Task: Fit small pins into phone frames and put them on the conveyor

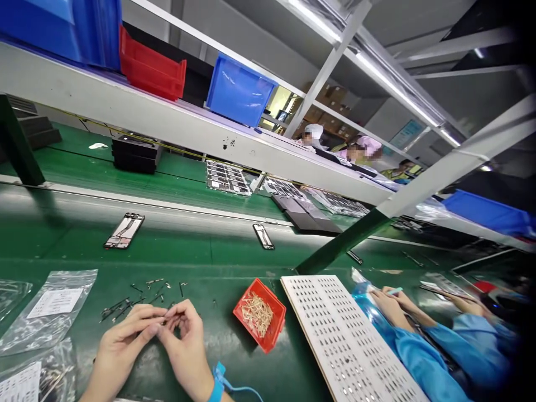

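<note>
right now a tiny metal part [168, 320] sits pinched between the fingertips of both hands, low in the head view, just above the green surface [209, 357]; it is too small to tell its exact shape. left hand [121, 349] has thumb and forefinger closed near the part, other fingers curled loose. right hand [186, 340] is also closed down, fingers [178, 312] bent in on the same spot, blue wrist strap [218, 382] with cord on that wrist. judged step: fiddling or fitting one small piece at the fingertips, mid-handling, not set down. next move looks to need a fine pinch and steady hands, since the piece is tiny and easy to drop

just beyond the hands, loose metal pins [134, 301] lie scattered on the surface. right of them, a red tray [274, 329] holds pale thin sticks [256, 314]. further right, a white perforated board [343, 340], tilted. left side, clear plastic bags [50, 312] with labels. on the belt beyond, a phone frame [124, 230] and a smaller one [263, 236], well apart. far right, a co-worker's hands [393, 307] in blue sleeves, separate from the person's own. overhead shelf carries blue bin [238, 92] and red bin [151, 70]
</note>
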The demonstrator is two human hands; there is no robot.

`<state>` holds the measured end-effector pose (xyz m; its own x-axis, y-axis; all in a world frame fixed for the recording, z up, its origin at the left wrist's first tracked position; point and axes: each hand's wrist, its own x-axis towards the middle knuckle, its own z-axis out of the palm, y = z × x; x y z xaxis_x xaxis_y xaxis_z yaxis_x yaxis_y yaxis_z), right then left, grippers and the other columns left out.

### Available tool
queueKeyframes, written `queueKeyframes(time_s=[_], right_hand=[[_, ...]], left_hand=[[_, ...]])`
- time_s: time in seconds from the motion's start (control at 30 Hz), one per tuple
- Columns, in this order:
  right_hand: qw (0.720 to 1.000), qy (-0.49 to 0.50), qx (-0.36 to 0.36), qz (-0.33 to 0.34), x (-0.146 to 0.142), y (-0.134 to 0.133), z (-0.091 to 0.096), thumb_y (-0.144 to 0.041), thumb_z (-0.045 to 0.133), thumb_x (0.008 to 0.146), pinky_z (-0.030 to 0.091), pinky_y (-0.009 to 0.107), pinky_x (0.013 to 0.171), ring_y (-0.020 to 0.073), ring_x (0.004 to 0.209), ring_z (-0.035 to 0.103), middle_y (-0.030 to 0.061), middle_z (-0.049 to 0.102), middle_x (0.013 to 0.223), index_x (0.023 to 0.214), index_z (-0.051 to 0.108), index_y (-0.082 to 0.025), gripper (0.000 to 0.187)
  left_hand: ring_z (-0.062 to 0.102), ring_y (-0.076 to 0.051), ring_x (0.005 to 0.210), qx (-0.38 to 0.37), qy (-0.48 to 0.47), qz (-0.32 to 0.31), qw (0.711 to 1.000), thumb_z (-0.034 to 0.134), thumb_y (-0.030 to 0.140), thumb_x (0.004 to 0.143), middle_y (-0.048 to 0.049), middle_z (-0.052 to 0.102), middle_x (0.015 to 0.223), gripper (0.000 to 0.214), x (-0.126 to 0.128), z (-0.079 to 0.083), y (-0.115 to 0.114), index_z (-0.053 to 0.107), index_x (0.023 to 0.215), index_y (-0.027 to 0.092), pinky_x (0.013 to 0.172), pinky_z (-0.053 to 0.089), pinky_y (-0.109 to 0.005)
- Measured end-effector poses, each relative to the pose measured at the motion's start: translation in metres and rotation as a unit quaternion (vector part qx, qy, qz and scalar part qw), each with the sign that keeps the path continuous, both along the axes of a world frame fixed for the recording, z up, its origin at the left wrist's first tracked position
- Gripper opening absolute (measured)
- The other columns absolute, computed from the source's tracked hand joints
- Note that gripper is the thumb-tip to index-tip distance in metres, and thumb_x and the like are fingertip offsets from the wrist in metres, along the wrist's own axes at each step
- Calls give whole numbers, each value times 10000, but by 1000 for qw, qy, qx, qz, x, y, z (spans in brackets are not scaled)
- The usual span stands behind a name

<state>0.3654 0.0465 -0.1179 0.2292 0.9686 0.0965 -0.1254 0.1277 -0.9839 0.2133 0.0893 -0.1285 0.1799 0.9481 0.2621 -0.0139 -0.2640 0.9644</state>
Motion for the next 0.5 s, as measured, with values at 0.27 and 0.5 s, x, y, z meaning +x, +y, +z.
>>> queueKeyframes(time_s=[0.27,0.5], right_hand=[[968,-223,108,31,17,0,6,-252,811,941,466,349,866,182,902,643,8,747,919,1009,833,-281,77],[969,-215,101,61,22,1,5,-288,809,945,482,350,834,195,888,646,26,743,896,1059,868,-313,131]], left_hand=[[739,-194,837,-26,-37,21,999,867,520,842,-68,773,825,287,-7,-6,7,889,795,238,777,637,-218],[770,-217,860,-118,-60,26,991,925,606,730,-82,809,905,394,-8,-17,10,867,732,216,796,643,-217]])
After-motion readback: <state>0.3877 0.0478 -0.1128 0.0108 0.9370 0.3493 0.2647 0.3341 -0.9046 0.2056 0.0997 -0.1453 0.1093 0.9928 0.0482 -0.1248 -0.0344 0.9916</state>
